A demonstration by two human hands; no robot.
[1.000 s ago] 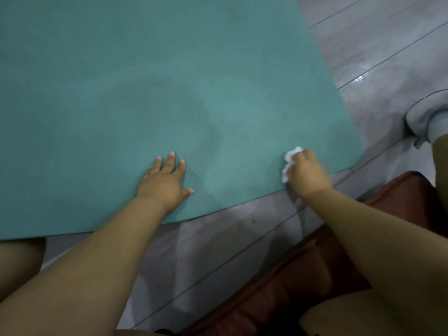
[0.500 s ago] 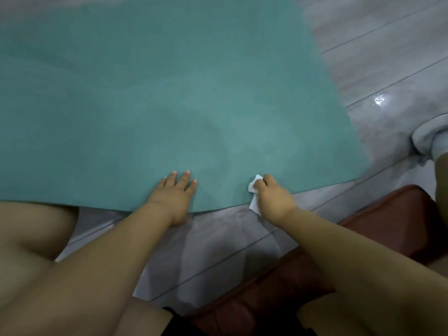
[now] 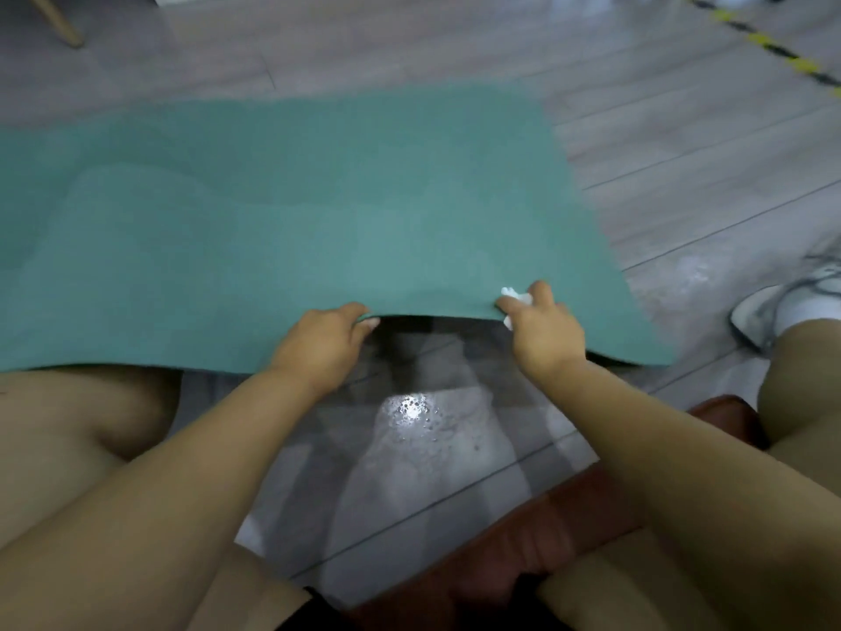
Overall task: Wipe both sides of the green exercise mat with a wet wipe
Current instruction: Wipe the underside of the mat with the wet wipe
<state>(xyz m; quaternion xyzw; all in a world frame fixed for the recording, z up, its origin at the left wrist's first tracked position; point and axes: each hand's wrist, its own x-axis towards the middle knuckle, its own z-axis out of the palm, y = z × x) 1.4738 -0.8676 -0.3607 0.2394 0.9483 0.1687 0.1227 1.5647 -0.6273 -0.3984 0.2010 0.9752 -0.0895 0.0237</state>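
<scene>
The green mat is spread on the grey floor, and its near edge is raised from the floor. This edge is gripped by the left hand and by the right hand, in which the wet wipe is also pinched. The underside appears not yet wiped (a flip seems prepared), so about half of the task is judged left.

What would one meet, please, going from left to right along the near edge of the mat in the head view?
Bare knee → left hand gripping the green mat by its raised edge → right hand gripping the edge along with the white wet wipe → white shoe.
</scene>
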